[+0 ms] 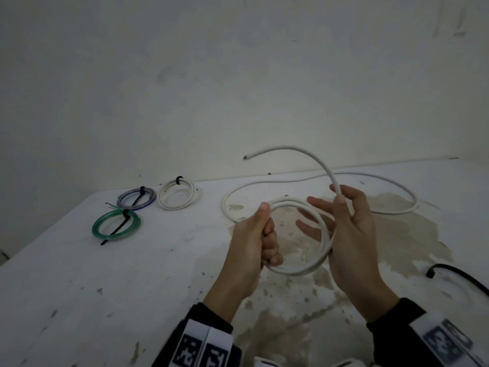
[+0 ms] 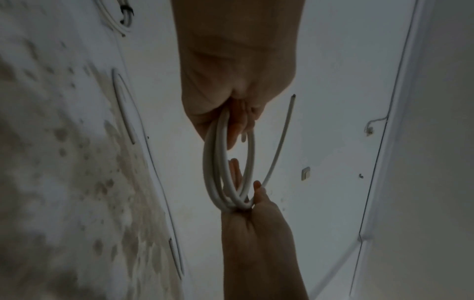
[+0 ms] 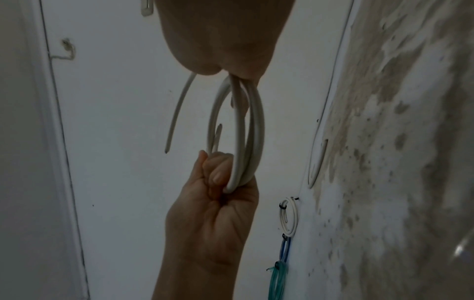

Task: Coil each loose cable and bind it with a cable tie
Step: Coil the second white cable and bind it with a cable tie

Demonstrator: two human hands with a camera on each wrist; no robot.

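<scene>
A white cable (image 1: 299, 271) is wound into a few loops held above the table. My left hand (image 1: 267, 234) grips the loops on their left side, fingers curled round them. My right hand (image 1: 336, 201) holds the right side and pinches the strand that rises from the coil; its other fingers reach through the ring. The free end (image 1: 246, 157) arcs up and to the left. In the left wrist view the loops (image 2: 218, 162) hang between both hands. The right wrist view shows the left hand (image 3: 218, 182) closed round the coil (image 3: 252, 132).
Three bound coils lie at the back left of the stained white table (image 1: 132, 287): green (image 1: 98, 231), blue-grey (image 1: 152, 200) and white (image 1: 165, 205), each with a black tie. More white cable (image 1: 407, 192) curves across the table behind my hands. A black cable (image 1: 455, 272) lies at the right edge.
</scene>
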